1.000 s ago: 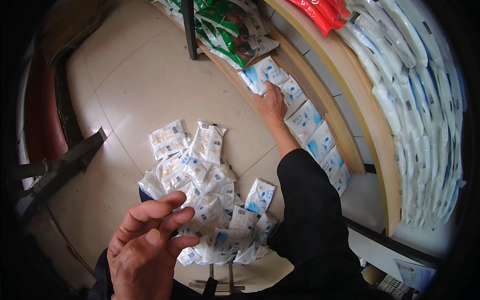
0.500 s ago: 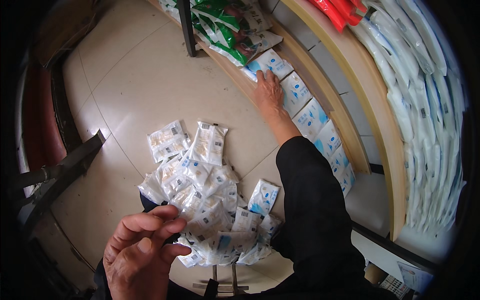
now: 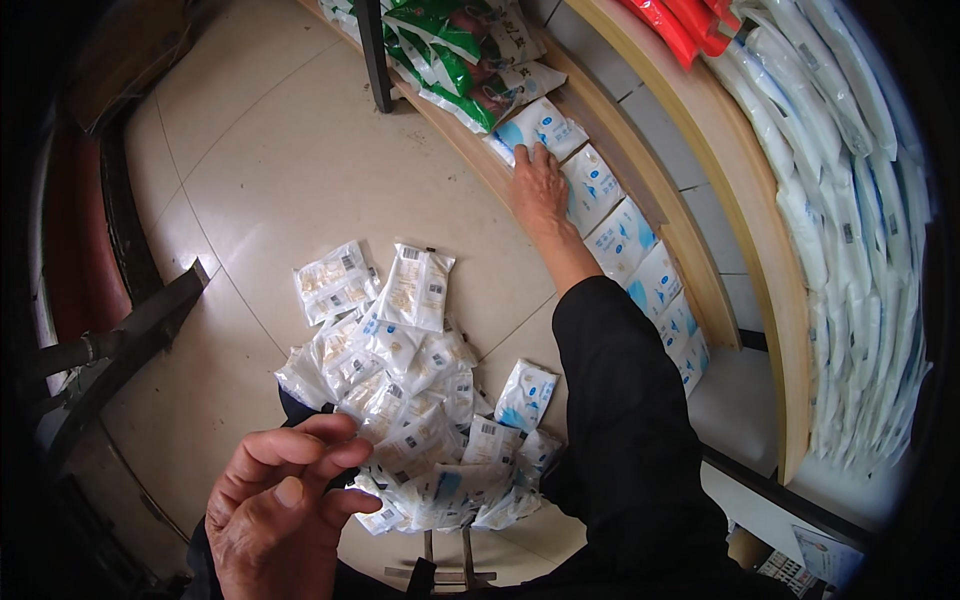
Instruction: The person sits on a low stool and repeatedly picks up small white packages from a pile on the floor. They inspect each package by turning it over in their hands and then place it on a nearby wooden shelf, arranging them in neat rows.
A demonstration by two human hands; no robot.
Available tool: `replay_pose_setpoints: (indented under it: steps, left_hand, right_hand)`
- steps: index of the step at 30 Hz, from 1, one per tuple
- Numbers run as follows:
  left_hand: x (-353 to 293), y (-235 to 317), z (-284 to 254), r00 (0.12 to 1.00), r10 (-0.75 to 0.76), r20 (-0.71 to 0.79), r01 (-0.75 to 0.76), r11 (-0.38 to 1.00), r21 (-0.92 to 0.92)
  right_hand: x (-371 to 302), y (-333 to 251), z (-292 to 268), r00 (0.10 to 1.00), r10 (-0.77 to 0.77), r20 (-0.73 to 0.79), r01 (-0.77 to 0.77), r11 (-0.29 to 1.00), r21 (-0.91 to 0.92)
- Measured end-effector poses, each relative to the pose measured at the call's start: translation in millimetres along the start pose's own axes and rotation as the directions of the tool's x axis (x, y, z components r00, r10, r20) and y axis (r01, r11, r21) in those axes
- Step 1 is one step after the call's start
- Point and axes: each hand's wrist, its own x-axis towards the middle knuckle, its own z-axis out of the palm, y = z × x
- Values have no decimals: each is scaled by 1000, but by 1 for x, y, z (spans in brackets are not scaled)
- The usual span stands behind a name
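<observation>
My left hand (image 3: 285,500) hovers at the lower left, its fingers curved and apart, with nothing between them. Below and beyond it lies a loose heap of small clear plastic packets (image 3: 415,280) with white contents, some printed blue. My right hand (image 3: 540,185) reaches far forward onto the shelf. Its bent fingers are on a white-and-blue packet (image 3: 550,125) at the far end of a row; the thumb is hidden. Several similar packets (image 3: 620,238) lie flat, edge to edge, along the shelf toward me. One packet (image 3: 526,394) sits at the heap's right side.
Green-and-white bags (image 3: 465,60) are stacked on the same wooden shelf (image 3: 695,255), past a dark metal post (image 3: 372,55). A higher shelf at right carries stacked white bags (image 3: 850,230) and red packages (image 3: 680,30). A dark metal frame (image 3: 130,335) stands at left on the tiled floor.
Almost nothing differs. Both hands keep their places, the right on the far packet and the left above the heap; the view shifts very slightly.
</observation>
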Motion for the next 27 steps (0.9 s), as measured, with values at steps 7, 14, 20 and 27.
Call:
replay_pose_setpoints:
  steps: [7,14,20,27]
  left_hand:
    - [-3,0,-3,1000,6,-14,-6,1000,-21]
    - [-5,-3,-3,1000,11,5,-11,1000,-6]
    - [-4,-6,-1,997,12,-82,-13,1000,-14]
    - [-4,-11,1,984,31,-176,-34,999,-16]
  right_hand:
    - [-33,5,-14,996,29,-84,-23,997,71]
    - [-42,22,1,990,5,-141,-10,999,-34]
    - [-33,30,1,993,29,-117,-31,999,-14]
    - [-16,9,-13,970,-108,-219,136,984,118]
